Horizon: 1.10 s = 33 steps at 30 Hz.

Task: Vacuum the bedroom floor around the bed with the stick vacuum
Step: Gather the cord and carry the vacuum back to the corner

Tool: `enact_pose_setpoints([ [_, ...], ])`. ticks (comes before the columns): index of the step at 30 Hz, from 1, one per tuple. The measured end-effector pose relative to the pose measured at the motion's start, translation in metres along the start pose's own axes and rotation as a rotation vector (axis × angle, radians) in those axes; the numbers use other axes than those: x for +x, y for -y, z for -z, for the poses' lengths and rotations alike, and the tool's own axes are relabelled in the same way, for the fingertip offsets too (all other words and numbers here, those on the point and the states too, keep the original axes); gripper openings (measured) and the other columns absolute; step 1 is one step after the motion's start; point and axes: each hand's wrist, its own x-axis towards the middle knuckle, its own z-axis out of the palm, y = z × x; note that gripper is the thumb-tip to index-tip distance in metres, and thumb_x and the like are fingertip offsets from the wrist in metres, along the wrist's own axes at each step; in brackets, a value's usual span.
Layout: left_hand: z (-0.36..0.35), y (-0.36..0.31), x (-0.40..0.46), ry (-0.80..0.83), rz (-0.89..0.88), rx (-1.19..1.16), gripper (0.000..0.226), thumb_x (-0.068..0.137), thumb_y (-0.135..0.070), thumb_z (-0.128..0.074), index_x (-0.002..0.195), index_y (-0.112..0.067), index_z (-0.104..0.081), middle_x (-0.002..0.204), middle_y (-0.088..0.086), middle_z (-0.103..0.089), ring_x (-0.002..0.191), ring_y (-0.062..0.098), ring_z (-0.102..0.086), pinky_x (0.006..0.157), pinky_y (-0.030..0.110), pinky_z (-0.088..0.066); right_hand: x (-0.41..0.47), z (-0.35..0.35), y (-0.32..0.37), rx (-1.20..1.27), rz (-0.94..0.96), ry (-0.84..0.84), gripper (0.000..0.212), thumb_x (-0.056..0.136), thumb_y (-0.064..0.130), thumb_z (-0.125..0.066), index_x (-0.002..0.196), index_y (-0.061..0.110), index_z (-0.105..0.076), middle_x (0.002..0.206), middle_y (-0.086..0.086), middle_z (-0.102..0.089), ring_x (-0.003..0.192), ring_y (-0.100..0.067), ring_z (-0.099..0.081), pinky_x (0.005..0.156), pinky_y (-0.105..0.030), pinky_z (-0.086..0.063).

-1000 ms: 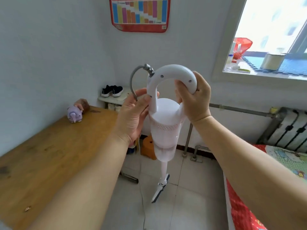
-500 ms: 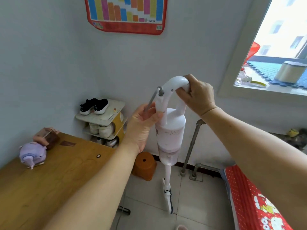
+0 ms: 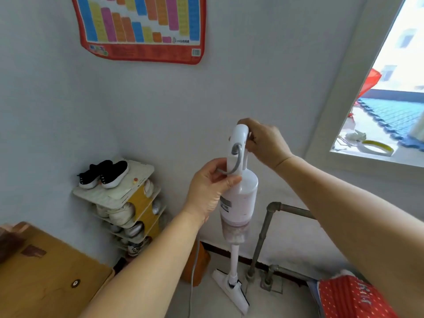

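From the head view, one white stick vacuum (image 3: 238,200) stands upright on the tiled floor (image 3: 206,299) by the wall, its floor head (image 3: 230,290) beside grey pipes (image 3: 263,237). Of the two hands, the right hand (image 3: 263,143) grips its loop handle, while the left hand (image 3: 211,187) pinches the grey cord (image 3: 234,164). One pair of black shoes (image 3: 103,173) tops the shoe rack (image 3: 128,203).

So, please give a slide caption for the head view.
Both hands hold the stick vacuum upright near the shoe rack.
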Motion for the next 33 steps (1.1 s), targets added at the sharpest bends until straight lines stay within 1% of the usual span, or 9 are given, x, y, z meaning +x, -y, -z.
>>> enact_pose_setpoints([
  [6,-0.026,0.039,0.034,-0.003,0.103,0.1,0.025,0.079,-0.011,-0.072,0.09,-0.031,-0.063,0.082,-0.014,-0.064,0.089,0.014,-0.061,0.075,0.023,-0.047,0.009,-0.019,-0.049,-0.102,0.006,0.148,0.027,0.094,0.02,-0.052,0.12,0.014,-0.055,0.108,-0.007,-0.066,0.096,-0.029,-0.062,0.082,-0.041,-0.051],
  [11,-0.046,0.049,0.065,0.054,0.155,0.117,0.024,0.082,-0.013,-0.07,0.092,-0.032,-0.06,0.088,-0.014,-0.065,0.083,0.001,-0.059,0.068,0.016,-0.044,0.02,-0.022,-0.078,-0.029,-0.172,0.061,0.028,0.091,0.014,-0.056,0.119,0.017,-0.057,0.109,-0.006,-0.065,0.096,-0.027,-0.061,0.081,-0.035,-0.05],
  [16,-0.063,0.053,0.098,0.074,0.201,0.107,0.023,0.082,-0.015,-0.07,0.094,-0.031,-0.059,0.094,-0.006,-0.067,0.09,0.012,-0.062,0.075,0.023,-0.046,0.037,-0.022,-0.095,0.006,-0.34,0.058,0.041,0.086,0.0,-0.049,0.122,0.018,-0.056,0.113,-0.007,-0.062,0.099,-0.025,-0.059,0.081,-0.033,-0.049],
  [22,-0.08,0.061,0.128,0.105,0.234,0.119,0.021,0.08,-0.014,-0.072,0.089,-0.028,-0.06,0.101,0.0,-0.069,0.097,0.019,-0.063,0.084,0.03,-0.047,0.042,-0.018,-0.116,0.129,-0.504,0.013,0.044,0.089,0.004,-0.048,0.128,0.022,-0.052,0.114,-0.004,-0.063,0.1,-0.022,-0.06,0.082,-0.031,-0.051],
  [24,-0.086,0.063,0.135,0.111,0.249,0.129,0.021,0.08,-0.015,-0.072,0.087,-0.031,-0.06,0.101,0.0,-0.069,0.099,0.021,-0.064,0.089,0.035,-0.049,0.042,-0.016,-0.122,0.198,-0.577,0.005,0.047,0.088,0.005,-0.054,0.132,0.02,-0.049,0.118,-0.005,-0.061,0.096,-0.019,-0.058,0.079,-0.028,-0.049],
  [26,-0.092,0.063,0.142,0.115,0.264,0.147,0.018,0.081,-0.018,-0.072,0.089,-0.029,-0.06,0.101,-0.002,-0.068,0.1,0.021,-0.063,0.091,0.037,-0.049,0.04,-0.015,-0.126,0.255,-0.643,-0.006,0.049,0.087,0.008,-0.059,0.133,0.017,-0.048,0.12,-0.007,-0.06,0.096,-0.022,-0.059,0.083,-0.034,-0.053],
  [28,-0.097,0.063,0.149,0.111,0.271,0.168,0.018,0.082,-0.019,-0.07,0.093,-0.027,-0.058,0.101,-0.002,-0.066,0.099,0.021,-0.062,0.09,0.035,-0.048,0.037,-0.013,-0.131,0.324,-0.698,-0.058,0.041,0.091,0.008,-0.055,0.132,0.013,-0.049,0.119,-0.01,-0.06,0.09,-0.025,-0.063,0.081,-0.039,-0.057],
  [30,-0.101,0.06,0.155,0.118,0.27,0.178,0.019,0.084,-0.019,-0.068,0.097,-0.025,-0.056,0.105,0.001,-0.066,0.1,0.021,-0.061,0.087,0.033,-0.047,0.035,-0.01,-0.133,0.428,-0.757,-0.118,0.032,0.096,0.007,-0.045,0.127,0.007,-0.052,0.111,-0.012,-0.062,0.077,-0.022,-0.063,0.071,-0.031,-0.058],
  [33,-0.104,0.06,0.163,0.148,0.28,0.189,0.028,0.088,-0.017,-0.064,0.113,-0.019,-0.053,0.117,0.005,-0.064,0.103,0.022,-0.06,0.088,0.032,-0.046,0.037,-0.006,-0.136,0.525,-0.814,-0.162,0.028,0.098,0.013,-0.041,0.117,0.002,-0.058,0.098,-0.013,-0.061,0.066,-0.017,-0.06,0.068,-0.03,-0.054],
])
